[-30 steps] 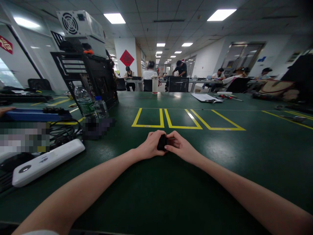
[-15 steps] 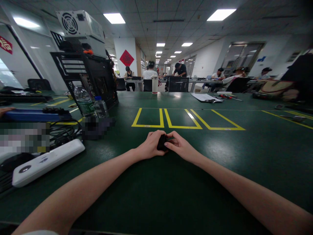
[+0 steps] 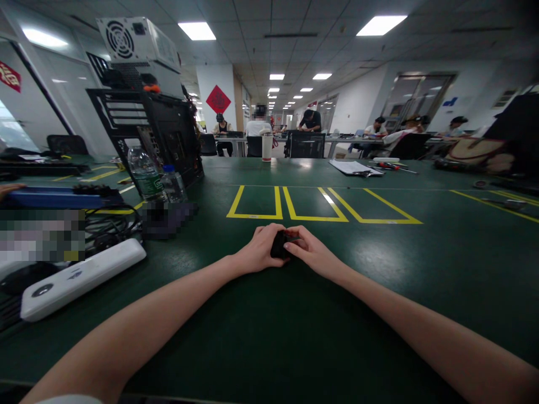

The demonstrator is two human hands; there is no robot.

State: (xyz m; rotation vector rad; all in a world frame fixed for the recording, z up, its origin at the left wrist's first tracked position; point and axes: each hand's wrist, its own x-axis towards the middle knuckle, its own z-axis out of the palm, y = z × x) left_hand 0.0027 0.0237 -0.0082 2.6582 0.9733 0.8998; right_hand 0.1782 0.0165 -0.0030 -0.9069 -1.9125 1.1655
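Note:
A small black object (image 3: 278, 245), too dark for me to tell its kind, is held between both hands over the green table (image 3: 269, 325). My left hand (image 3: 261, 247) wraps round its left side, thumb toward me and fingers over the far side. On its right side, my right hand (image 3: 309, 248) is closed in a pinch, thumb and fingertips at the object's edge. Something thin and greyish shows between those right fingers, but I cannot make out what it is. Just beyond the hands, yellow tape outlines (image 3: 255, 217) mark the table.
To the left lie a white bar-shaped device (image 3: 84, 280) and black cables; behind them stand plastic bottles (image 3: 143, 174) and an open black computer case (image 3: 168, 134). A white cup (image 3: 266, 147) and a clipboard (image 3: 355, 168) are farther back. Several people sit or stand at far tables.
The right fingers have shifted slightly at the object's right side, and a thin greyish piece now shows between them. The left hand keeps its hold.

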